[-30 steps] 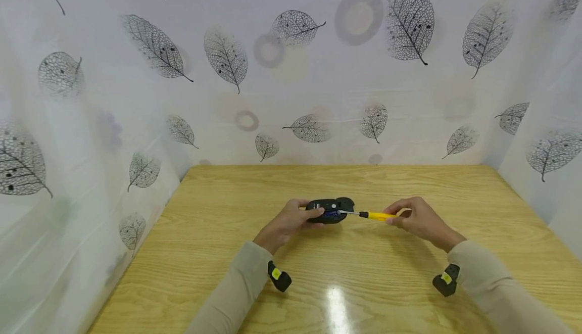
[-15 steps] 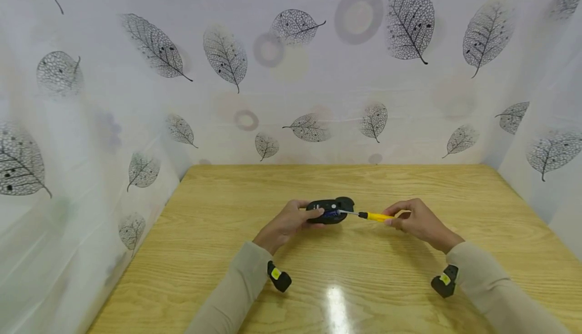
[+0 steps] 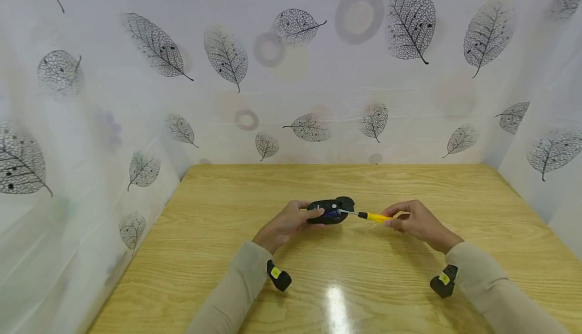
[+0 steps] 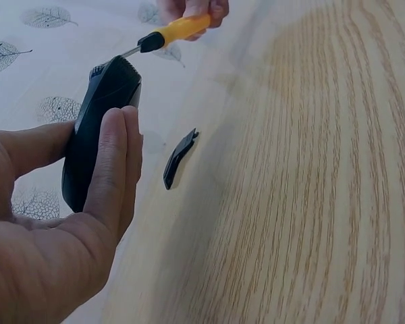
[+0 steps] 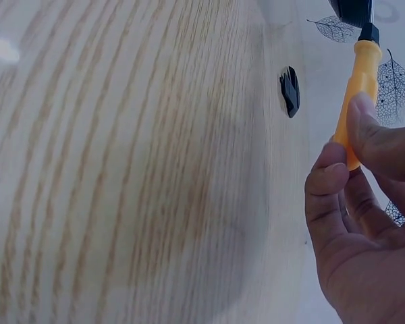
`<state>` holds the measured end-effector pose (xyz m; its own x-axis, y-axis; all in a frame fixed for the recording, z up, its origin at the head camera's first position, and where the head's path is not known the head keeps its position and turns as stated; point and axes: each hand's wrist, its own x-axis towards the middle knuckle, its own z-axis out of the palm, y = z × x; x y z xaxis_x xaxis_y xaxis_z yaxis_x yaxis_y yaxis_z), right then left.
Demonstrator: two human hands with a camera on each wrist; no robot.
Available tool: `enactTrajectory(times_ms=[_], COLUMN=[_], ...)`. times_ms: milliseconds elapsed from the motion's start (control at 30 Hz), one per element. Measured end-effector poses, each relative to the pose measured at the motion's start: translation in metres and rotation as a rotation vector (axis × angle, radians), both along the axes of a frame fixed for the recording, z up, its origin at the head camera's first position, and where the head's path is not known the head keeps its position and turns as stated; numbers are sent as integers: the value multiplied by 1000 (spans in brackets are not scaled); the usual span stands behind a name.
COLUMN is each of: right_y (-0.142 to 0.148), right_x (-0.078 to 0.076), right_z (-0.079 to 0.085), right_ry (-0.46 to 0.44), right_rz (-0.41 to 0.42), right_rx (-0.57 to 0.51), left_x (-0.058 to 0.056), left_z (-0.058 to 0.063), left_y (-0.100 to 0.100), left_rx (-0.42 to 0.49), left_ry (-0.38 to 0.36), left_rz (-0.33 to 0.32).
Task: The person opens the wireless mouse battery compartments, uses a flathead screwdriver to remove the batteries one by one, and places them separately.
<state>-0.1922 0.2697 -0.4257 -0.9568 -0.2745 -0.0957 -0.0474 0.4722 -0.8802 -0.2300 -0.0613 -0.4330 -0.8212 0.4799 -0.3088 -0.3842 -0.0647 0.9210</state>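
Note:
My left hand (image 3: 288, 223) grips a black computer mouse (image 3: 322, 219), its underside turned up toward the head view, thumb across it. A blue battery (image 3: 331, 213) shows in its open compartment, partly covered by the thumb. My right hand (image 3: 420, 223) pinches the yellow handle of a screwdriver (image 3: 375, 217) between thumb and fingers. The screwdriver's shaft reaches left to the end of the battery compartment; its tip's exact contact cannot be made out. A curved black cover (image 4: 181, 159) lies on the table behind the mouse, apart from both hands.
The wood-grain table (image 3: 227, 192) extends around both hands. A pale curtain with leaf prints (image 3: 291, 81) stands along its back and sides. Each wrist carries a small black camera; the left wrist camera (image 3: 279, 276) and right wrist camera (image 3: 444, 281) hang above the tabletop.
My right hand and the screwdriver handle have shifted very slightly left and down. The left hand still holds the mouse in nearly the same place.

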Motion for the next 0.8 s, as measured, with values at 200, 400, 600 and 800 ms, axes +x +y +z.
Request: enactTrajectory(times_ms=[200,400,600,800], right_y=[0,4,13,24], right_x=[1,0,2,4], right_z=[1,5,12,16], right_ry=[-1,18,52,127], right_rz=[-8,-21,-40,-91], right_rx=[26,69,123,207], left_x=[0,1,2,1], left_z=[0,1,0,-1], left_y=[0,-1,-4,-5], left_rx=[1,-26,-41,-43], left_ry=[10,29,46,46], left_rz=[0,16,16,19])
